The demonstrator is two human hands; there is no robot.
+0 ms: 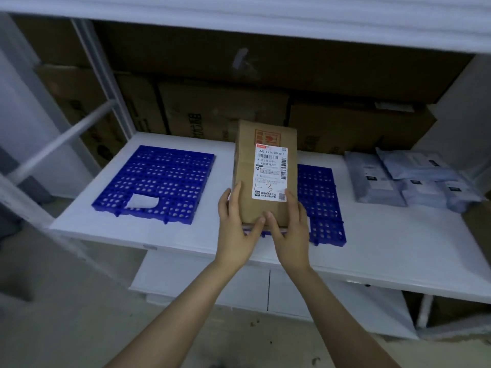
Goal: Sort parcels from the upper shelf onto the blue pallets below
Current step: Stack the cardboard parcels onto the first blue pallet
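Observation:
A brown cardboard parcel [263, 166] with a white shipping label marked "1-3" is held up in both hands above the white shelf. My left hand [236, 229] grips its lower left edge and my right hand [291, 229] grips its lower right edge, thumbs on the front face. One blue pallet [156, 179] lies at the left with a small white piece [142, 201] on it. A second blue pallet [322, 203] lies at the middle, partly hidden behind the parcel and my hands.
Several grey plastic mailer bags [406, 179] lie piled at the right of the white shelf [372, 245]. Large cardboard boxes [220, 110] line the back. A white upper shelf edge [239, 19] runs overhead. A metal frame post [61, 139] slants at the left.

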